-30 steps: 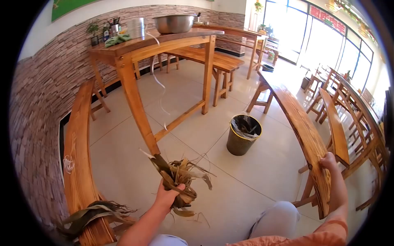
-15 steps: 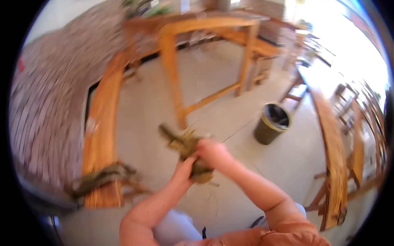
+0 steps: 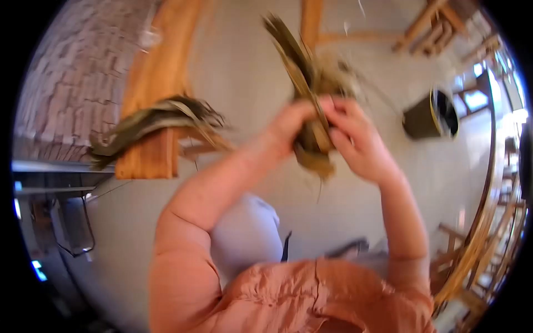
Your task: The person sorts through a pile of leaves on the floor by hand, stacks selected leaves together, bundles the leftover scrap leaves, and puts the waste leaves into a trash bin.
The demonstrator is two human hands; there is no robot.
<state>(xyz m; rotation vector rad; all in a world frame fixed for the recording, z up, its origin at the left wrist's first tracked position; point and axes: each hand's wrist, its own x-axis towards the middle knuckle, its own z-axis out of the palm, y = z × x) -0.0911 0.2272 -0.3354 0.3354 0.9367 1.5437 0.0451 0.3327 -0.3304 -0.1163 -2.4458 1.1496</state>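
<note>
A bundle of dried green-brown leaves [image 3: 313, 141] is held up in front of me, with long stiff leaf ends pointing up and away and a rounded, wrapped lower part. My left hand [image 3: 293, 125] is closed around its left side. At the right side, my right hand [image 3: 355, 133] is closed, its fingertips pinching near a narrow strip of leaf that crosses the bundle. Motion blur and the fingers hide the exact grip. More long dried leaves [image 3: 161, 119] lie in a loose heap across the end of the wooden bench on the left.
The wooden bench [image 3: 152, 66] runs along a brick wall [image 3: 72, 83]. A dark bucket [image 3: 425, 119] with a liner stands on the pale floor [image 3: 244, 66] to the right. Another long bench [image 3: 483, 222] curves along the right edge. Wooden table legs [image 3: 311, 22] stand ahead.
My view has tilted down and turned, so the bench leaves and bucket appear higher. The bundle stays in both hands; my right hand has shifted to the strip on its right side.
</note>
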